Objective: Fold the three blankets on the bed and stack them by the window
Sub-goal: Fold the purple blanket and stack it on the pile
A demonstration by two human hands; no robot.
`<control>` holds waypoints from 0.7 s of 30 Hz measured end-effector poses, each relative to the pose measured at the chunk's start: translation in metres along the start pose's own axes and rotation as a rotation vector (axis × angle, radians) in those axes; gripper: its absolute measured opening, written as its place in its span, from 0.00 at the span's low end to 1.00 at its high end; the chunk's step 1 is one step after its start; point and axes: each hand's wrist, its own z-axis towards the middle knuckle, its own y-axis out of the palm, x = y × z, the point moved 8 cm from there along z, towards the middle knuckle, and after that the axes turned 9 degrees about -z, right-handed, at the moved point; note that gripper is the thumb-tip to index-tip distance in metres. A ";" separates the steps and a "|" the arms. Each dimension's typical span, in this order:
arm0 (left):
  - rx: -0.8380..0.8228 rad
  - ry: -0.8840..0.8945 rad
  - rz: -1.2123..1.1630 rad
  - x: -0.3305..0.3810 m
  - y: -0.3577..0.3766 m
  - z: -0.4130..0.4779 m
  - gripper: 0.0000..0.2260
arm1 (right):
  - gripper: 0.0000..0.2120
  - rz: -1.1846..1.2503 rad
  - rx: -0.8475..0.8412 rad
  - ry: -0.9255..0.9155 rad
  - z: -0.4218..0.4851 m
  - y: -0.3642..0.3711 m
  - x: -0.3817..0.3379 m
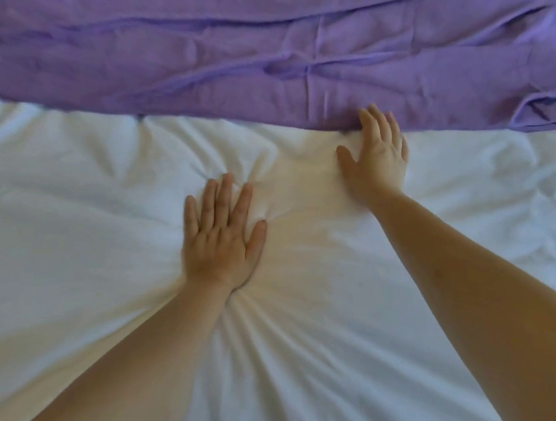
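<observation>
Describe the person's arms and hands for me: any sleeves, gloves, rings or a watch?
Both are bare. The left hand and the right hand wear no gloves, and no rings show. Neither wrist carries a watch or bracelet, and no sleeve shows on either forearm as far as the picture reaches.

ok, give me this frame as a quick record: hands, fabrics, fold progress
left hand: flat, fingers straight, pressing on white cover
right hand: flat, fingertips on near edge of purple blanket
purple blanket: spread across the far side, wrinkled, its edge lying over the white cover
white cover: creases radiate from under the left hand
held: nothing gripped by either hand
fold progress: purple blanket not yet folded small
</observation>
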 end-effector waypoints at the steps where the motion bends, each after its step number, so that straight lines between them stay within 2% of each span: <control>1: -0.006 -0.009 0.002 -0.001 0.001 -0.001 0.29 | 0.30 -0.030 -0.030 0.003 0.009 0.006 -0.002; 3: -0.003 -0.014 0.001 -0.001 0.002 -0.001 0.29 | 0.26 -0.086 -0.063 0.034 0.026 0.012 -0.003; 6: 0.033 -0.001 -0.008 0.000 -0.001 0.000 0.29 | 0.17 -0.164 0.027 0.044 0.045 0.004 -0.003; 9: 0.068 0.015 -0.021 -0.001 -0.004 -0.001 0.28 | 0.13 -0.103 0.065 0.017 0.040 -0.003 -0.004; 13: 0.093 0.049 -0.093 0.006 -0.027 -0.005 0.25 | 0.09 -0.054 0.015 -0.028 -0.014 -0.006 0.002; 17: 0.184 0.082 -0.396 0.009 -0.067 -0.032 0.18 | 0.07 0.028 -0.067 -0.007 -0.076 -0.026 0.006; 21: 0.160 0.145 -0.408 0.027 -0.114 -0.073 0.24 | 0.06 0.194 -0.170 0.011 -0.123 -0.069 -0.012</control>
